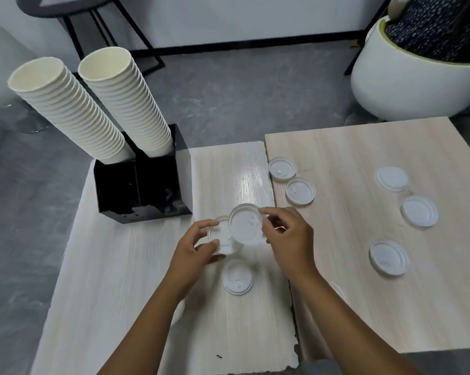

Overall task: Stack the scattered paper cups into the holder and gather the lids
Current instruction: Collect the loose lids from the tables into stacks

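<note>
Two hands pinching white lids [246,226], no readable writing

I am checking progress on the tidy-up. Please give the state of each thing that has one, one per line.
Cup stacks: nested, leaning in the black holder.
Left hand: holds a small lid stack.
Right hand: pinches one lid, tilted.
Loose lids: flat on the tables, scattered.

We hold both forearms forward, converging. Our left hand [198,247] curls, thumb and fingers pinching. Our right hand [288,234] pinches likewise, fingers bent, just beside the left.
</note>
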Demonstrator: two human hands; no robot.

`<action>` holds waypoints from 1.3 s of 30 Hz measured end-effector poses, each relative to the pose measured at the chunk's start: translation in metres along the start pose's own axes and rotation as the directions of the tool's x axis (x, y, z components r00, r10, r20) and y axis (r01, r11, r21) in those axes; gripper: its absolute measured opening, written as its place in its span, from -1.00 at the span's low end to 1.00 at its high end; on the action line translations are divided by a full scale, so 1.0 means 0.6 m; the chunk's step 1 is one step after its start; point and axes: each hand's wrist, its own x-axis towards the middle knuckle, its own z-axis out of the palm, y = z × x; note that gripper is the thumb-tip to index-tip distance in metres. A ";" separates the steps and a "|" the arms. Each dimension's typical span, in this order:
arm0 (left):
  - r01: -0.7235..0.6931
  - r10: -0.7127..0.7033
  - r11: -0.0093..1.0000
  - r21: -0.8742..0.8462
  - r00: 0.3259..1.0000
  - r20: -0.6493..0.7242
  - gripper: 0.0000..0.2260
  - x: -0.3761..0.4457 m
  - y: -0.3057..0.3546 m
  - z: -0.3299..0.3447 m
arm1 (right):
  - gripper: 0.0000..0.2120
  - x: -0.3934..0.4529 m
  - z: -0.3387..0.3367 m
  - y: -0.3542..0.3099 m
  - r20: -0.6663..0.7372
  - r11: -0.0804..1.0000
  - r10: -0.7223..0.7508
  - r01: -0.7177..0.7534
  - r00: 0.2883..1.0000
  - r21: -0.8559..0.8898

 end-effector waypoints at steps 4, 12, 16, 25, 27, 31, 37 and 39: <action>-0.051 0.052 0.998 -0.042 0.999 0.006 -0.69 -0.033 0.020 0.018 | -0.74 -0.036 0.009 -0.017 0.016 0.996 -0.081 0.082 0.997 -0.046; -0.056 0.068 0.991 -0.119 0.993 0.100 -0.77 -0.081 0.035 0.007 | -0.70 -0.094 0.011 -0.053 -0.163 0.993 -0.094 0.080 0.982 -0.089; -0.062 0.087 0.987 -0.149 0.982 0.166 -0.69 -0.102 0.039 0.003 | -0.68 -0.131 0.011 -0.076 -0.212 0.992 -0.089 0.067 0.973 -0.111; -0.039 0.106 0.976 -0.215 0.945 0.310 -0.66 -0.129 0.059 0.011 | -0.74 -0.189 -0.014 -0.115 -0.294 0.995 -0.029 0.000 0.955 -0.097; -0.043 0.107 0.980 -0.196 0.937 0.332 -0.68 -0.132 0.057 0.012 | -0.75 -0.195 -0.017 -0.114 -0.305 0.996 -0.014 -0.013 0.952 -0.085; -0.041 0.094 0.987 -0.154 0.928 0.360 -0.73 -0.130 0.055 0.023 | -0.75 -0.199 -0.030 -0.109 -0.305 0.998 0.012 -0.031 0.952 -0.060; -0.037 0.084 0.991 -0.131 0.926 0.368 -0.73 -0.103 0.059 0.074 | -0.77 -0.169 -0.090 -0.094 -0.246 0.999 0.053 -0.049 0.968 0.024; -0.035 0.086 0.989 -0.146 0.930 0.358 -0.74 -0.091 0.062 0.101 | -0.78 -0.147 -0.124 -0.077 -0.253 0.996 0.078 -0.065 0.964 0.060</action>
